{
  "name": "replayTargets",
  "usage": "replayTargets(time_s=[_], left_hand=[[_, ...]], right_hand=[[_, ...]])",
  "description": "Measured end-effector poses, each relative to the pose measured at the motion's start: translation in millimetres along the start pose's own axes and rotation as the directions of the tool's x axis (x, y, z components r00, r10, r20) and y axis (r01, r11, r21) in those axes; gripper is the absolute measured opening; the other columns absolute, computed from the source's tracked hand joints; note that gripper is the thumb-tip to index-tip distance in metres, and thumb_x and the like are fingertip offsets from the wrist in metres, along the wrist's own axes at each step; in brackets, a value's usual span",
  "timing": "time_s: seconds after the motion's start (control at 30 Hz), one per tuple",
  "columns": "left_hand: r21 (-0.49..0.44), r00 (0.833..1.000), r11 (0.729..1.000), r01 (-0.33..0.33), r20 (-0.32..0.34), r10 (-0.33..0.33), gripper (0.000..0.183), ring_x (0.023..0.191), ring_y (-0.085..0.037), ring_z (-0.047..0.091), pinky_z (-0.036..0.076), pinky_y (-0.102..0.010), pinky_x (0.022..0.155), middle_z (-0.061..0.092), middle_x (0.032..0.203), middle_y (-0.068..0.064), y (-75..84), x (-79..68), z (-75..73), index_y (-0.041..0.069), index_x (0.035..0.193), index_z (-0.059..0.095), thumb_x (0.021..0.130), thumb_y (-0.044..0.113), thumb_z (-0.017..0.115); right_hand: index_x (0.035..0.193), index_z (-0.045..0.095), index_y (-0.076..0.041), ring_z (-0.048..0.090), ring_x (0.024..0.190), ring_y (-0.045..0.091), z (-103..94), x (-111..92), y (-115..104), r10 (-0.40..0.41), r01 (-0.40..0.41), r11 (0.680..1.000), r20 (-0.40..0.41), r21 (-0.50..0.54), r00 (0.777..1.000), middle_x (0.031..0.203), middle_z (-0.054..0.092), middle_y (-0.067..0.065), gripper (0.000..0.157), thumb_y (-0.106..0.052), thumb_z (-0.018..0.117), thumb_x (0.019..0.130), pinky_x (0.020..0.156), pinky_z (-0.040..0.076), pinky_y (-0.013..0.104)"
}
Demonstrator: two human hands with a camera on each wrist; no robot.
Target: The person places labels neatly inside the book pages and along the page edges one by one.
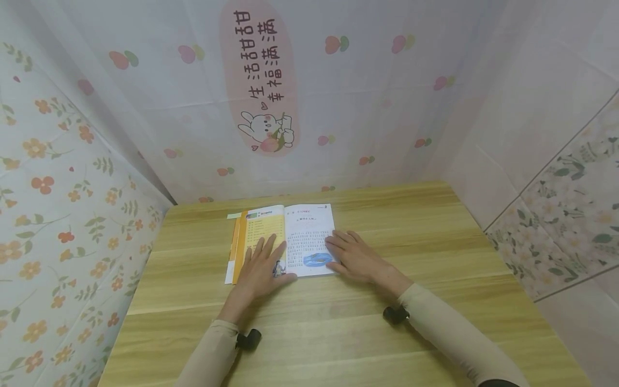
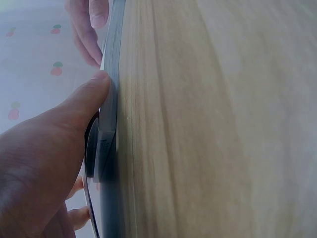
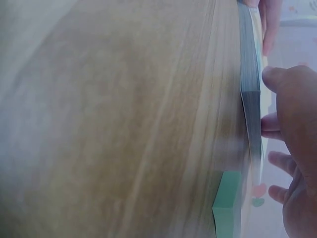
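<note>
An open book (image 1: pixel 309 220) with printed pages lies on the wooden table. Its left page is yellow, with an orange cover edge showing beyond it; the right page is white with a blue picture (image 1: pixel 317 260). My left hand (image 1: pixel 261 271) rests flat over the left page, fingers spread, thumb reaching across the lower edge near the fold. On the right page's outer edge lies my right hand (image 1: pixel 355 258), fingers extended. From the left wrist, the book's thick page block (image 2: pixel 110 99) shows beside the thumb. The right wrist view has a green flap (image 3: pixel 227 203) by the book.
The wooden table (image 1: pixel 338 333) stretches in front of and around the book. Behind it hangs a pale printed curtain (image 1: pixel 348 123); a floral cloth (image 1: pixel 58 226) hangs at the left. Each sleeved forearm wears a small black camera (image 1: pixel 249 339) at the wrist.
</note>
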State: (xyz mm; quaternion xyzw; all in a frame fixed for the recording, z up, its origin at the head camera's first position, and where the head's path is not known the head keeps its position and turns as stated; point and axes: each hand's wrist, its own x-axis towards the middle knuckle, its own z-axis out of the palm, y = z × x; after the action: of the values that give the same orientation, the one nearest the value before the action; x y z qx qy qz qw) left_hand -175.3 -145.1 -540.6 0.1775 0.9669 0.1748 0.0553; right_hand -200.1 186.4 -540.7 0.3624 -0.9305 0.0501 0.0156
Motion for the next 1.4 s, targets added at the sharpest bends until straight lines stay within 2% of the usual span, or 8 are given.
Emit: replayTargets(time_s=[0.47, 0.83, 1.4], left_hand=[[-0.002, 1.0, 1.0, 0.004, 0.004, -0.004, 0.102, 0.177, -0.049, 0.015, 0.014, -0.078, 0.14, 0.019, 0.191, -0.013, -1.1, -0.4, 0.2, 0.025, 0.179, 0.036, 0.099, 0.076, 0.072], [-0.011, 1.0, 1.0, 0.002, -0.002, -0.002, 0.1, 0.177, -0.05, 0.015, 0.014, -0.079, 0.14, 0.02, 0.191, -0.014, 0.0, -0.3, -0.4, 0.024, 0.178, 0.037, 0.099, 0.075, 0.072], [-0.008, 1.0, 1.0, 0.001, 0.001, -0.001, 0.101, 0.177, -0.05, 0.016, 0.014, -0.08, 0.14, 0.02, 0.191, -0.014, 0.2, -1.0, -0.4, 0.024, 0.178, 0.037, 0.099, 0.076, 0.072]], right_hand=[[0.172, 0.047, -0.009, 0.036, 0.172, 0.041, 3.5, -5.0, 0.9, 0.043, -0.044, 0.999, 0.04, 0.026, 0.998, 0.181, 0.047, 0.011, 0.071, -0.054, 0.05, 0.118, 0.141, 0.028, 0.068], [0.171, 0.049, -0.009, 0.036, 0.173, 0.04, 2.4, -11.6, 4.9, 0.042, -0.043, 0.999, 0.031, 0.01, 0.999, 0.18, 0.047, 0.01, 0.069, -0.053, 0.05, 0.118, 0.14, 0.031, 0.068], [0.171, 0.049, -0.009, 0.032, 0.174, 0.039, 0.1, -17.3, 7.1, 0.085, -0.089, 0.994, 0.055, 0.067, 0.995, 0.182, 0.045, 0.009, 0.067, -0.051, 0.05, 0.119, 0.142, 0.026, 0.068]])
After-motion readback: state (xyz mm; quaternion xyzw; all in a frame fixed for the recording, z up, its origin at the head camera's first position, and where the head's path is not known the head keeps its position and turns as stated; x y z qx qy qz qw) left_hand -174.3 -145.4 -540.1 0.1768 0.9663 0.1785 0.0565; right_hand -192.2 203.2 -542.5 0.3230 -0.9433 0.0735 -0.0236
